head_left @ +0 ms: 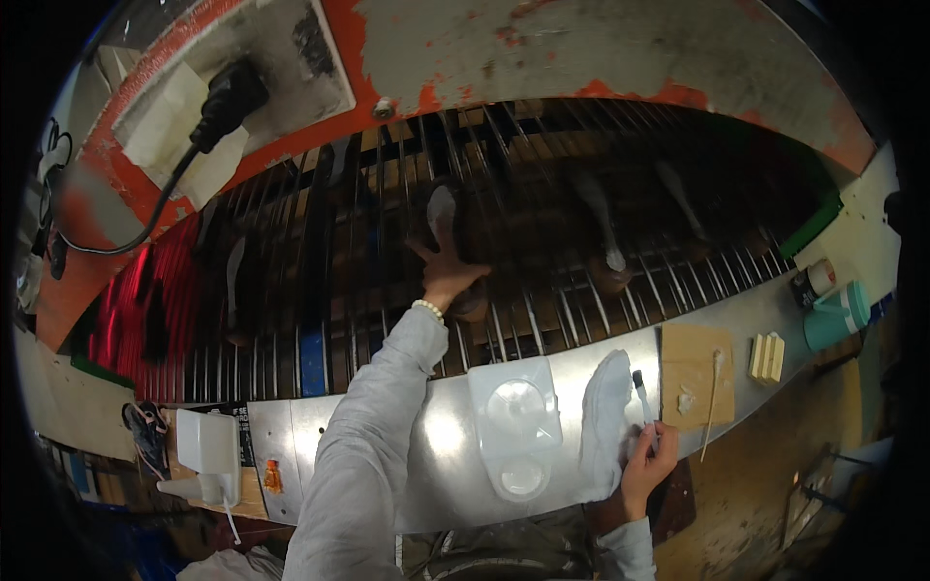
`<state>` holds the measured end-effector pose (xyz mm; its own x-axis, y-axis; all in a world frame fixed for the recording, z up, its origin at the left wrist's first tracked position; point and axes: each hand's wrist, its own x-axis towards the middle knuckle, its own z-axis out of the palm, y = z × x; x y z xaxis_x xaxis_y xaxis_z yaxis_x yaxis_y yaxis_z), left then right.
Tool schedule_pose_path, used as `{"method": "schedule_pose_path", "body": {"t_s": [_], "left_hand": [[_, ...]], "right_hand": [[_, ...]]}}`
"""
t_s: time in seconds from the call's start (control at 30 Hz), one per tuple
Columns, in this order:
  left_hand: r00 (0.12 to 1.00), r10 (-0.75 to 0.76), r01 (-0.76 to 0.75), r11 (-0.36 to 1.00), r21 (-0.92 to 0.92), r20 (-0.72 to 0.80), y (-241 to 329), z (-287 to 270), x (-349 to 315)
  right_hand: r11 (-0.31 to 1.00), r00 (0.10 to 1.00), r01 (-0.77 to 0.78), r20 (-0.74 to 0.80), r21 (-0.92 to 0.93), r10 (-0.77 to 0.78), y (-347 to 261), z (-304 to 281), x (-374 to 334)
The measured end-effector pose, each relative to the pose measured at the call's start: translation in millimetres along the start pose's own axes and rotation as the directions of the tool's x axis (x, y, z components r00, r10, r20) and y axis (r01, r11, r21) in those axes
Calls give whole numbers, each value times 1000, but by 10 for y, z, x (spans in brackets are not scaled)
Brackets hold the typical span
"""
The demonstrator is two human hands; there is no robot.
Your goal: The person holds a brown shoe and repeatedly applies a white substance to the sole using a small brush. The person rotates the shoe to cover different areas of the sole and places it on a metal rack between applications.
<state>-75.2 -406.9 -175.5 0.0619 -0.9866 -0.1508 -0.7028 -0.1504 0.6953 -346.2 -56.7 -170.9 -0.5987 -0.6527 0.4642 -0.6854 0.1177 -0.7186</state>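
My left hand (pixel 450 274) reaches over a rack of metal rods, fingers spread around the middle of a dark, shoe-shaped piece with a pale grey sole (pixel 442 215). It overlaps this piece; a firm grip is not visible. Low on the right, my right hand (pixel 651 463) pinches a small brush (pixel 640 387) with dark bristles and a pale handle. Beside it lies a long white cloth-like pad (pixel 604 421) on the metal ledge (pixel 441 474). Left of the pad is a translucent white plastic tray (pixel 513 426) with round hollows.
More sole-like pieces (pixel 603 218) lie across the rods, and red light glows at the left end. A painted metal housing (pixel 581 48) overhangs the back. Cardboard (pixel 693 349) with a thin stick, a teal mug (pixel 838 317) and a white bottle (pixel 206 445) stand along the ledge.
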Motion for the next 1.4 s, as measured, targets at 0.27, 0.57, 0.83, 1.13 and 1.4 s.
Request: {"method": "schedule_pose_path", "body": {"t_s": [0.27,0.57,0.83,1.13,1.4], "left_hand": [[837,5,452,560,-695,548,248,-1272,-848],[916,400,219,-457,-862,20,-677,-1531,-2669],[570,770,536,-85,-840,286,-478,-1474,-3443],[654,757,163,-147,-976,-5,-612,-1812,-3811],[756,627,-252,13,-968,-188,-405,-2047,-4356]], "right_hand": [[996,998,-59,-17,67,60,11,-41,-17],[998,998,-9,-67,68,14,83,-31,-62],[892,928,-333,275,305,252,-155,-322,100],[772,663,633,476,56,-578,-946,-648,-74],[762,656,647,493,22,-571,-901,-527,-102]]}}
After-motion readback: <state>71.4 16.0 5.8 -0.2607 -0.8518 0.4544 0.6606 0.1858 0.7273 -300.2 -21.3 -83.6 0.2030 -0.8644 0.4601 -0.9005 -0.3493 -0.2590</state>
